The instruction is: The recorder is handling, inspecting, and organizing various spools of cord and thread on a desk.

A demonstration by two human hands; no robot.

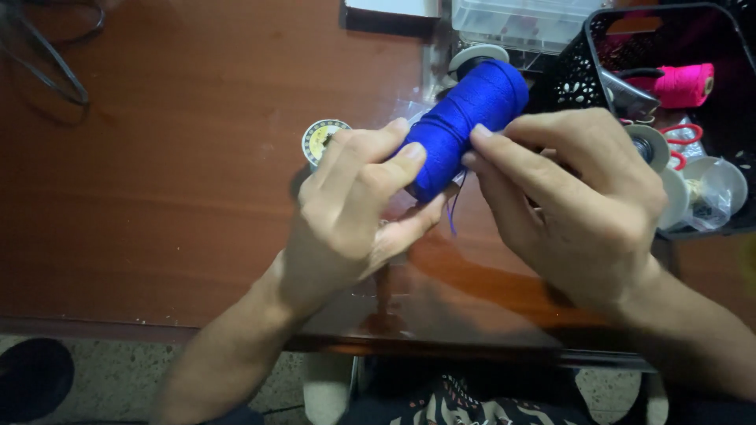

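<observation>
Fingers of left hand (354,205) and right hand (575,189) pinch blue thread spool (465,126).

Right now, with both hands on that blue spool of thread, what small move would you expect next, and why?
Probably the right hand pinches the loose thread end and draws it off. The left hand grips the blue spool above the wooden table, the right fingertips press on the winding, and a short strand dangles below the spool between the hands.

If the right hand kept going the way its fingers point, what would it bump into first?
The right hand points up-left, and its fingertips already touch the blue thread spool. Beyond it, probably the left hand; depth is unclear.
</observation>
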